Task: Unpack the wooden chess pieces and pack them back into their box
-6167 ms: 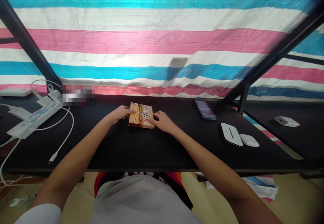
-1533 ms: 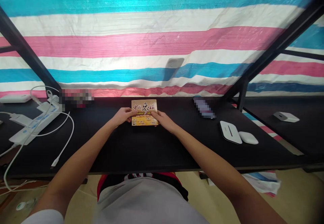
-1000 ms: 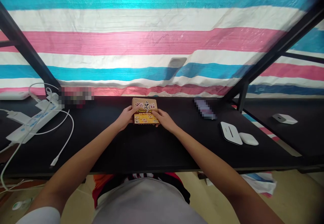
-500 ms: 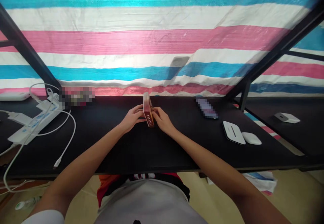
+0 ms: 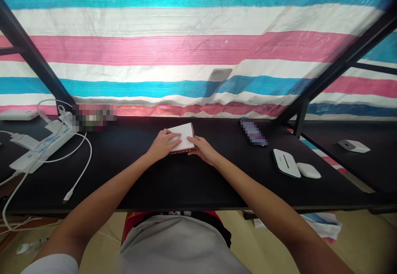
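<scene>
A small flat box (image 5: 185, 135) lies on the black table (image 5: 173, 183) with its plain white underside up and a red edge showing at the front. My left hand (image 5: 163, 145) rests over its left part, fingers curled onto the white face. My right hand (image 5: 203, 150) grips its right front corner with thumb and fingers. Both hands hold the box at the middle of the table, near the back.
A white power strip (image 5: 40, 146) with white cables (image 5: 79, 170) lies at the left. Two white devices (image 5: 293, 165) sit at the right, and a blurred object (image 5: 252, 132) behind them. Another white device (image 5: 353, 146) rests on the neighbouring table. A striped tarp (image 5: 198, 51) hangs behind.
The box was printed side up, then stood on edge, and now lies flipped over with its white underside up. Both hands stayed on it.
</scene>
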A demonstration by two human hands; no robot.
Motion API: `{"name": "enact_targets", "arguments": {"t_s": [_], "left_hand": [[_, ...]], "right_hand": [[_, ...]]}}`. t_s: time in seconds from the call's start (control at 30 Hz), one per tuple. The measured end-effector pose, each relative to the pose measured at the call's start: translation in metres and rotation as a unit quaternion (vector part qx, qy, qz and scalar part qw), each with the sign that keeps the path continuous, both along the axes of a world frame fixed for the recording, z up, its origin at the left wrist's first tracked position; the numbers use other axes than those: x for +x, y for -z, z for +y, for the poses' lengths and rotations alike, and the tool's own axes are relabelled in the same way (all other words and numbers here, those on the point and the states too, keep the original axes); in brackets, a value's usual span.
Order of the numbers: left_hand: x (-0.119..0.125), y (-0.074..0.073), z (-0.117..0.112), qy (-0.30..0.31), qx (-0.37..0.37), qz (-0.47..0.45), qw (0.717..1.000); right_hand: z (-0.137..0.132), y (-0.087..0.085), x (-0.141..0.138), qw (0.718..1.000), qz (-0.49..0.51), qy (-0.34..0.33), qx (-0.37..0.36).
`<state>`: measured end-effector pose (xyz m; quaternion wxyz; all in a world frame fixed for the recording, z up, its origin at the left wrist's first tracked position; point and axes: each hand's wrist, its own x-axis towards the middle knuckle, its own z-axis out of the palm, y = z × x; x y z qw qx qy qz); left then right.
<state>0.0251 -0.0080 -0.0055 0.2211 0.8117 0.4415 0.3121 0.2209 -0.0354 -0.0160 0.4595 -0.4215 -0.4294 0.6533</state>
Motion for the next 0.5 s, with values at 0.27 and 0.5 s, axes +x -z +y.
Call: {"name": "enact_targets", "arguments": {"t_s": [0.27, 0.5], "left_hand": [[-0.020, -0.004, 0.021, 0.001, -0.381, -0.290, 0.878], [-0.018, -0.011, 0.015, 0.010, -0.342, -0.360, 0.868]], "right_hand": [[-0.002, 0.001, 0.004, 0.998, -0.019, 0.013, 0.055], [0.006, -0.001, 0.016, 0.962, -0.216, 0.066, 0.156]]}}
